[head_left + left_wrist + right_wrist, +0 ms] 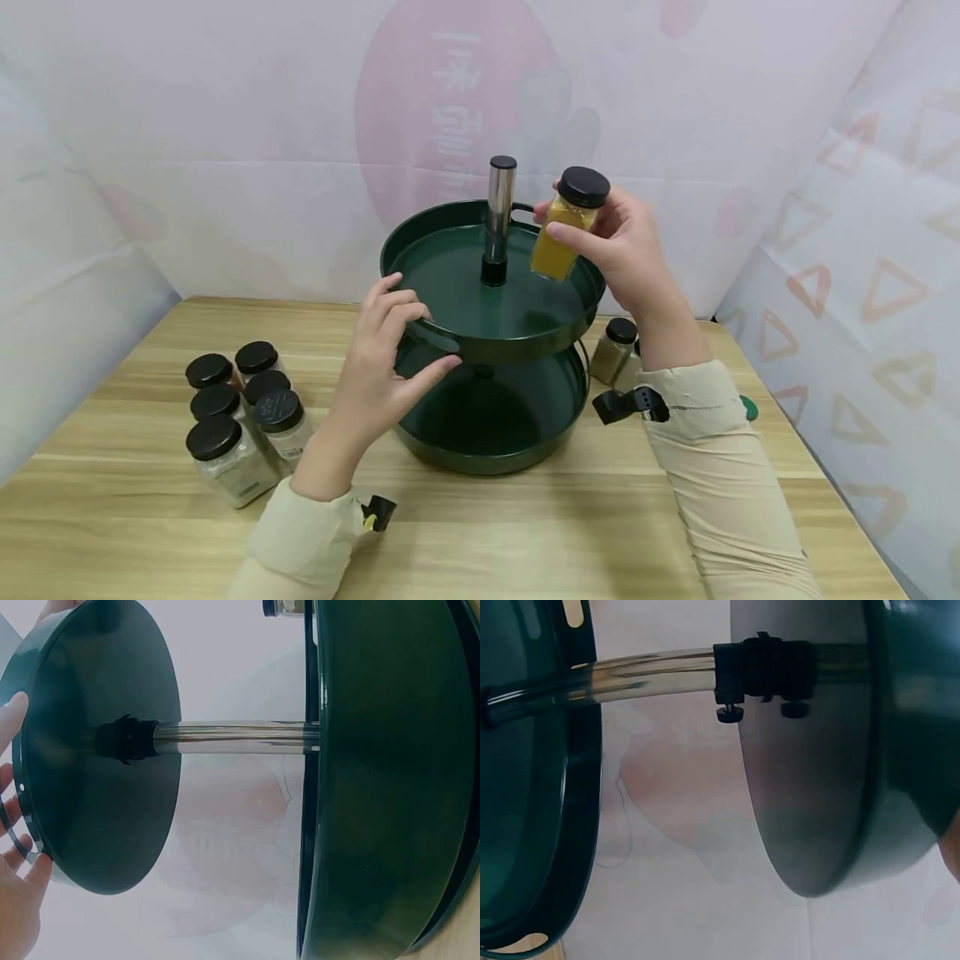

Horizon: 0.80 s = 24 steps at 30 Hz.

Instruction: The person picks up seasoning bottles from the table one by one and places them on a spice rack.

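Note:
Over the upper tray (pixel 450 275) of a dark green two-tier stand, my right hand (pixel 626 242) grips a square clear spice jar (pixel 558 242) with yellow powder and a black lid. The jar tilts slightly. My left hand (pixel 382 358) holds the front left rim of that tray at its handle slot, fingers over the edge and thumb against the outer wall. In the left wrist view, fingertips (pixel 41 868) show at the handle. A metal post (pixel 501 208) with a black cap rises through the tray's middle. The lower tray (pixel 487 462) sits beneath on the table.
Several black-lidded spice jars (pixel 240 475) stand in a cluster at the left of the wooden table (pixel 510 542). Beside the stand at the right are two more jars (pixel 611 354), one partly hidden by my right arm. A small green object (pixel 748 407) lies beyond that sleeve.

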Each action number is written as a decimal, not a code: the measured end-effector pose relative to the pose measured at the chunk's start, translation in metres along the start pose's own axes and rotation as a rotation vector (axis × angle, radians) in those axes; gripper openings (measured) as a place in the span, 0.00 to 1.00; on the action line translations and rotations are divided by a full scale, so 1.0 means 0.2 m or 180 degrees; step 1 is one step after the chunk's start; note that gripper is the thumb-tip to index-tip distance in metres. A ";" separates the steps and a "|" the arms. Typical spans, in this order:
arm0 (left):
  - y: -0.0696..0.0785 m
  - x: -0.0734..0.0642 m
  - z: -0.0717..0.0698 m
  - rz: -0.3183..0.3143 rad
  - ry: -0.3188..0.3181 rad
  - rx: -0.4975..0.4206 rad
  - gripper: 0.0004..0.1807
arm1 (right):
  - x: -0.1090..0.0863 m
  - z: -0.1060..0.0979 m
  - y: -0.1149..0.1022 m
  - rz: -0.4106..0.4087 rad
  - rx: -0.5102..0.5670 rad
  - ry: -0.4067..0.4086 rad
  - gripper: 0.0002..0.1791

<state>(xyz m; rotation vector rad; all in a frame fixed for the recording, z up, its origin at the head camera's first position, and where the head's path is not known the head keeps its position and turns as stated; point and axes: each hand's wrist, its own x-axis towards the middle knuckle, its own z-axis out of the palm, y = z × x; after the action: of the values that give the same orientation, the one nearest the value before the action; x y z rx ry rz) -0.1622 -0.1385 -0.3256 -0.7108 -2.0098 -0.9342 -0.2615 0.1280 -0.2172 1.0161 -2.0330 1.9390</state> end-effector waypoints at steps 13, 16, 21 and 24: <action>0.00 0.01 0.02 0.0019 -0.0034 -0.0017 0.28 | 0.03 0.00 0.03 0.0650 -0.0525 -0.0235 0.22; 0.01 0.01 0.03 0.0030 -0.0036 0.0001 0.27 | 0.05 0.01 0.03 0.0759 -0.0573 -0.0268 0.23; 0.01 0.01 0.04 0.0019 0.0012 0.0020 0.30 | 0.07 0.02 0.04 0.0900 -0.0694 -0.0319 0.24; 0.01 0.01 0.04 0.0013 0.0024 0.0018 0.30 | 0.08 0.02 0.05 0.0940 -0.0735 -0.0315 0.24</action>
<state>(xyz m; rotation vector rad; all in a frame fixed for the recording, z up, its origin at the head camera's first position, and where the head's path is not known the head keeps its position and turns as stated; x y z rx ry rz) -0.1650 -0.1302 -0.3272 -0.7070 -2.0030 -0.9271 -0.2770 0.1172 -0.2170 0.8118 -2.5153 1.7492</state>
